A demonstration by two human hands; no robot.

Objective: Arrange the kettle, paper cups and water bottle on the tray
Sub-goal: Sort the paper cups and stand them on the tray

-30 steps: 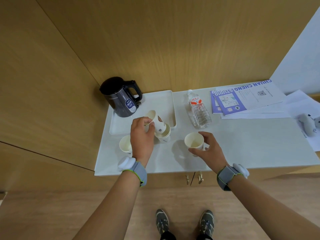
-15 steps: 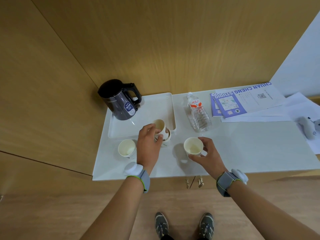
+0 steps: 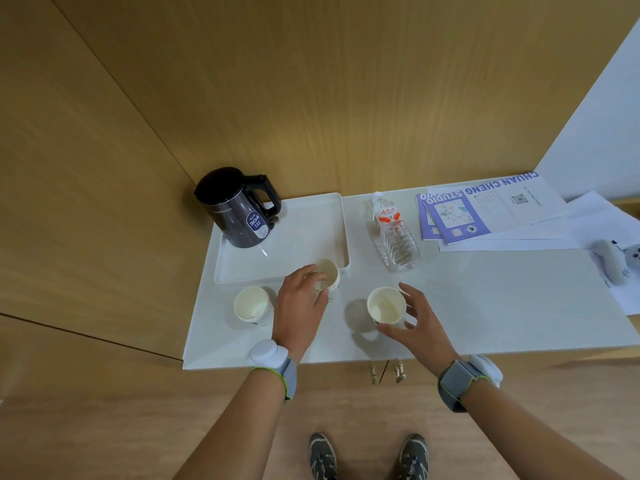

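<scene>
The black kettle (image 3: 239, 209) stands in the far-left corner of the white tray (image 3: 304, 230). Right of the tray, the clear water bottle (image 3: 394, 237) lies on the white counter. A paper cup (image 3: 251, 305) stands alone on the counter in front of the tray. My left hand (image 3: 301, 306) grips a nested pair of paper cups (image 3: 330, 271) at the tray's near-right corner. Another paper cup (image 3: 386, 305) stands upright on the counter. My right hand (image 3: 415, 323) is spread loosely round it, fingers nearly straight.
Purple-and-white leaflets (image 3: 485, 213) and loose papers lie at the back right of the counter (image 3: 485, 306). A small grey-white object (image 3: 613, 258) sits at the far right edge. Wooden walls close in the back and left. Two cabinet knobs (image 3: 386, 370) sit under the counter's front edge.
My left hand pushed the tilted cup down into the cup under it, and the pair now stands upright. My right hand lowered its cup towards me and loosened its fingers.
</scene>
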